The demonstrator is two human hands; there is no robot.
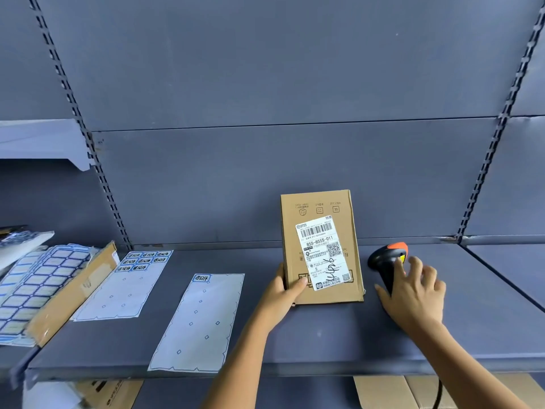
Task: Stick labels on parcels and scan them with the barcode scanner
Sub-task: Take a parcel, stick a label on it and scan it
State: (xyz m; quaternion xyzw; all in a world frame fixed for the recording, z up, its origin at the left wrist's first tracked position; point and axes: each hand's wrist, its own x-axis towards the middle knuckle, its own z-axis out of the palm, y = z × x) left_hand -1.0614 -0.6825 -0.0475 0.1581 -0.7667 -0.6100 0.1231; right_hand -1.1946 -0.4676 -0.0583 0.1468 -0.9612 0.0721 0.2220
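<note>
At the far left of the frame a stack of blue-bordered label sheets (38, 290) lies fanned out, with a strip of cardboard (73, 293) propped slantwise against its right edge. Next along the grey shelf (324, 335) lie two backing sheets. The left sheet (126, 286) has a cluster of labels at its far end. The right sheet (200, 320), which runs long from the near edge toward the back, carries just one label at its top left corner.

Right of centre, the left hand (283, 293) grips the parcel (320, 246) at its lower left corner. The thumb is curled over the front face and the other fingers are hidden behind it. The parcel is a flat brown carton standing on its short bottom edge on the shelf. Its long axis runs up the frame, and its broad face is turned toward the person. A white shipping label (323, 252) is stuck on that face, skewed slightly counterclockwise, with the barcode at its upper end and a handwritten scrawl near the bottom.

Just right of the parcel sits the barcode scanner (387, 261). It is black with an orange cap, its head toward the back of the shelf and its handle running down toward the near edge. The right hand (415, 293) is over the handle with fingers spread and loosely extended, gripping nothing. I cannot tell whether it touches the scanner.

Below the shelf edge, at the lower right, are cardboard boxes (383, 391).
</note>
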